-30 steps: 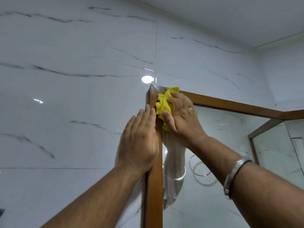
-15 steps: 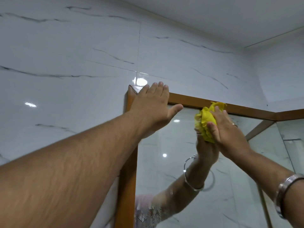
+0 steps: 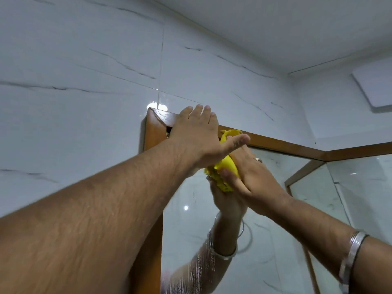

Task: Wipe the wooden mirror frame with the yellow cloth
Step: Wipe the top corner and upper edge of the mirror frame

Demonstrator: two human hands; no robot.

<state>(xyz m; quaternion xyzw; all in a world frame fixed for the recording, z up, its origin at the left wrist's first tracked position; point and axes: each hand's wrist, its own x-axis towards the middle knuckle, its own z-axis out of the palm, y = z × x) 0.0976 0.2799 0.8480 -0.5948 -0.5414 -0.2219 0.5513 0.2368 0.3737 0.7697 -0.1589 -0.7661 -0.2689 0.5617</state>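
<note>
The wooden mirror frame [image 3: 286,147] hangs on a white marble wall, its top left corner high in the middle of the view. My left hand [image 3: 197,136] lies flat and open on the frame's top rail near that corner, thumb stretched to the right. Just below the rail, my right hand [image 3: 248,175] grips the crumpled yellow cloth [image 3: 226,166] and presses it against the mirror glass and the underside of the rail. My left thumb overlaps the top of the cloth. The glass reflects my right hand and forearm.
White marble wall tiles [image 3: 84,81] surround the mirror. The ceiling [image 3: 297,22] is close above. A second framed mirror panel [image 3: 358,149] meets the first at the right corner. A white square vent [image 3: 375,85] sits on the right wall.
My right hand carried the cloth from the top left corner rightward along the top rail, then back toward my left hand. My left hand rose from the frame's side to the top rail.
</note>
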